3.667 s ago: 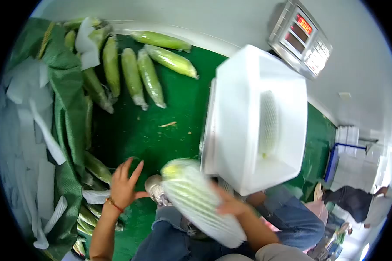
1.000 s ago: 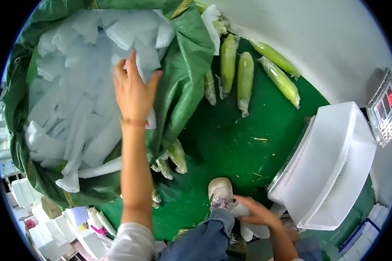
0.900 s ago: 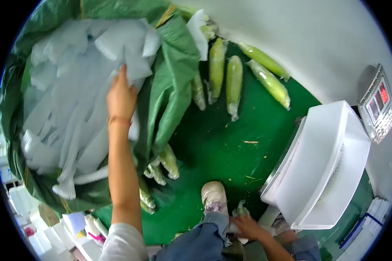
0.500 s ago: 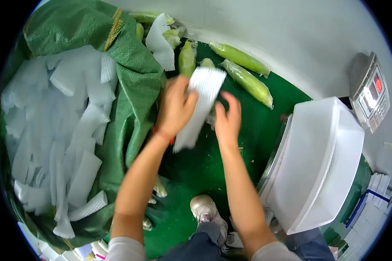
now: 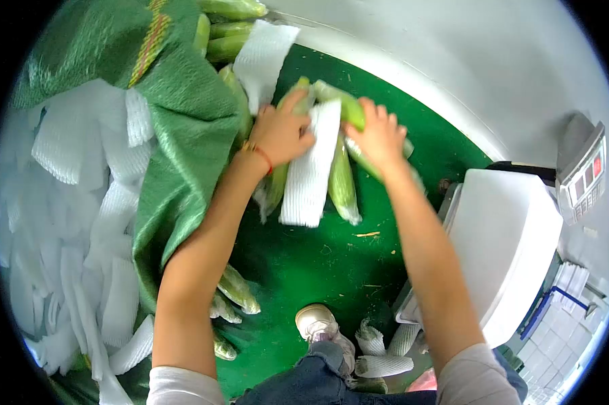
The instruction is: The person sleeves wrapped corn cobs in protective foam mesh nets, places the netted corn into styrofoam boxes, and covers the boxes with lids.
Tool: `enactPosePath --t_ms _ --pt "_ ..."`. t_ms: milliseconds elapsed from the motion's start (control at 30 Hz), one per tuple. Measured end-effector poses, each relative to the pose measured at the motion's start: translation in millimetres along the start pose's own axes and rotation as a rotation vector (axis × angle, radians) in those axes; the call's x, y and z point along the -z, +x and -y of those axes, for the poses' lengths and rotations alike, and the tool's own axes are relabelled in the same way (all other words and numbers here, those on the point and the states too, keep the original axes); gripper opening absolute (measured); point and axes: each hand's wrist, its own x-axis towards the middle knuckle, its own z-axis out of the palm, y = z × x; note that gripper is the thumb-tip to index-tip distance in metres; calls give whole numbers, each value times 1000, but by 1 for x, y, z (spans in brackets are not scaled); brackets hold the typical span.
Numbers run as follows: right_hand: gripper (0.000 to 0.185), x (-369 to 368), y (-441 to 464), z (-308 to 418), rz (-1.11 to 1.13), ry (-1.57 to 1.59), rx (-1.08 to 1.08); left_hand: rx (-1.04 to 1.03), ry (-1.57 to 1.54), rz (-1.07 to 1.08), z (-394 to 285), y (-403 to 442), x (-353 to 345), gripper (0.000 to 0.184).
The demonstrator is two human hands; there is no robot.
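Observation:
My left hand has its fingers curled over a long green gourd in clear film, its thumb beside a white foam net sleeve. The sleeve lies flat and slanted between my hands, partly over another wrapped gourd. My right hand is closed round the near end of a gourd that slants in from the upper left. Under my right wrist lies one more wrapped gourd, partly hidden.
A green woven sack full of white foam sleeves stands at left. More gourds lie at the back with a loose sleeve. At right are a white bin and a scale display. Several gourds lie near my left forearm.
The foam sleeve I was handling now lies lower, among the gourds. My right hand has moved right and up onto a gourd; my left has come down on another. The view has shifted.

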Motion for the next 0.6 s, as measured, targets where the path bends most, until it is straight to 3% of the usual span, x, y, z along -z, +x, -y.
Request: enactPosePath --t_ms 167,233,333,400,433,500,567,600 --pt "64 -17 -138 10 -51 29 -51 -107 21 145 -44 -108 -12 19" --pt "65 -26 -188 20 -155 70 21 -132 16 105 -52 -162 -21 16" --pt "65 -30 -224 34 -115 128 80 17 -88 112 -58 -221 -32 16" --pt "63 -29 -228 33 -116 150 128 129 -235 -39 -66 -246 -46 15" --pt "55 -28 -228 33 -99 229 112 185 -313 -124 -80 -254 -48 14" --pt "46 -33 -231 24 -160 432 131 169 114 -102 -113 -270 -35 11" --pt "42 -21 -250 26 -153 841 155 179 75 -285 -145 -281 -31 13" --pt "43 -16 -265 28 40 1106 181 235 -86 -274 -154 -282 -27 18"
